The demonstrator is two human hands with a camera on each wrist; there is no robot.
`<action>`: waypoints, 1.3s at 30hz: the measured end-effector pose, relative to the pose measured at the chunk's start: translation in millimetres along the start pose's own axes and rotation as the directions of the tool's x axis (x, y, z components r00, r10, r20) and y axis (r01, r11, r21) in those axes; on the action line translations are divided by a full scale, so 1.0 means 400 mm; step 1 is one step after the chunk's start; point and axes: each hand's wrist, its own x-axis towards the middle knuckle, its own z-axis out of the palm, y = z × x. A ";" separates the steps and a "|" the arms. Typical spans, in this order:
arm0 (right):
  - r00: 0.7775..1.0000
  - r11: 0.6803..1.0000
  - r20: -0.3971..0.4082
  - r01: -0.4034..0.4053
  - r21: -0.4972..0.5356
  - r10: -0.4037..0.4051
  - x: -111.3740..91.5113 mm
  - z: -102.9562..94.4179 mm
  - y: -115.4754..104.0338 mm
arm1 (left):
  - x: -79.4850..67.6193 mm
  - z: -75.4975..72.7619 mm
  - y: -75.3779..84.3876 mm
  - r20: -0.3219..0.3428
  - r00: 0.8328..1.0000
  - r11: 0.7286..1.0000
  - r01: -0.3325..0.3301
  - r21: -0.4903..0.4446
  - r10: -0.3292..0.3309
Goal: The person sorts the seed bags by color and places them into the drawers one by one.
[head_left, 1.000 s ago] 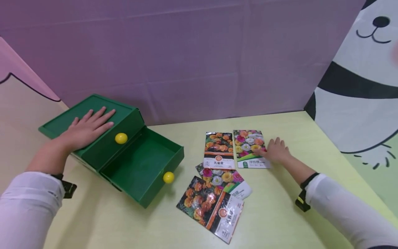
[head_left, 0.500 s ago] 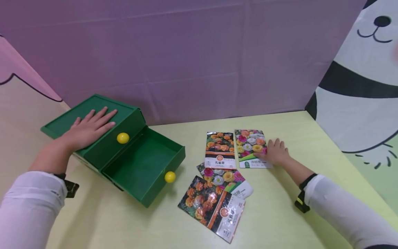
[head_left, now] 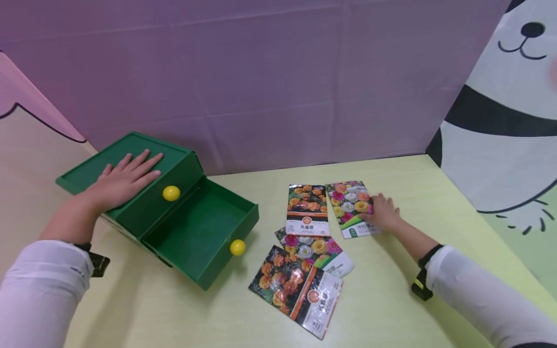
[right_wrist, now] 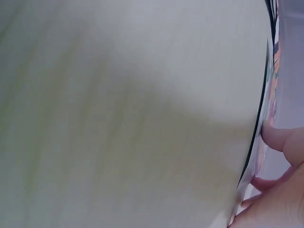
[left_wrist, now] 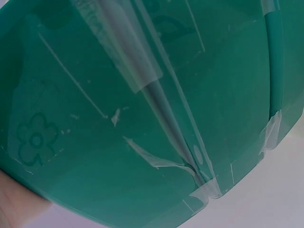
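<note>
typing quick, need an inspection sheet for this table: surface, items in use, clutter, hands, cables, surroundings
Surface: pale table, no spills seen
Items: green box, lower drawer pulled out, nothing seen inside; four flower packets lying picture side up, some overlapping
Clutter: nothing seen
Left hand: rests palm down on the box's top, fingers spread
Right hand: touches the back right packet; whether it pinches it is unclear
Cables: nothing seen
Surroundings: purple backdrop behind, panda print at right
</note>
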 end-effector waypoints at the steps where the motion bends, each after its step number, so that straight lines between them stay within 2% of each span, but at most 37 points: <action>1: 1.000 1.000 -0.009 0.000 0.007 0.000 0.001 0.001 -0.001 | 0.000 0.000 0.000 0.000 1.000 1.000 0.000 0.001 0.000; 10: 0.999 0.999 -0.030 -0.036 0.015 0.037 0.003 -0.003 -0.021 | 0.002 0.000 0.001 0.003 1.000 1.000 0.007 -0.001 -0.007; 13: 0.998 0.994 -0.042 -0.039 0.101 0.044 0.002 0.000 -0.021 | 0.003 -0.001 0.004 0.005 1.000 1.000 0.010 0.002 -0.010; 17: 0.998 0.970 -0.050 -0.016 0.244 0.029 -0.002 0.006 -0.021 | 0.002 -0.002 0.007 0.004 1.000 1.000 0.012 0.005 -0.012; 23: 0.995 0.967 -0.098 0.035 0.251 -0.010 -0.010 0.010 -0.022 | 0.001 -0.003 0.013 0.003 1.000 1.000 0.012 0.005 -0.012; 28: 0.991 0.955 -0.134 0.020 0.297 0.021 -0.019 -0.009 -0.024 | 0.001 -0.003 0.015 0.003 1.000 1.000 0.011 0.002 -0.011; 31: 0.993 0.947 -0.102 -0.023 0.320 0.058 -0.015 -0.027 -0.015 | 0.001 -0.004 0.016 0.001 1.000 1.000 0.007 -0.002 -0.007; 36: 0.993 0.944 0.007 -0.114 0.308 0.117 -0.014 -0.059 -0.006 | 0.002 -0.004 0.016 0.002 1.000 1.000 0.006 -0.002 -0.006; 39: 0.986 0.913 0.071 -0.165 0.374 0.149 -0.018 -0.078 -0.004 | 0.003 -0.004 0.018 0.001 1.000 1.000 0.007 0.002 -0.007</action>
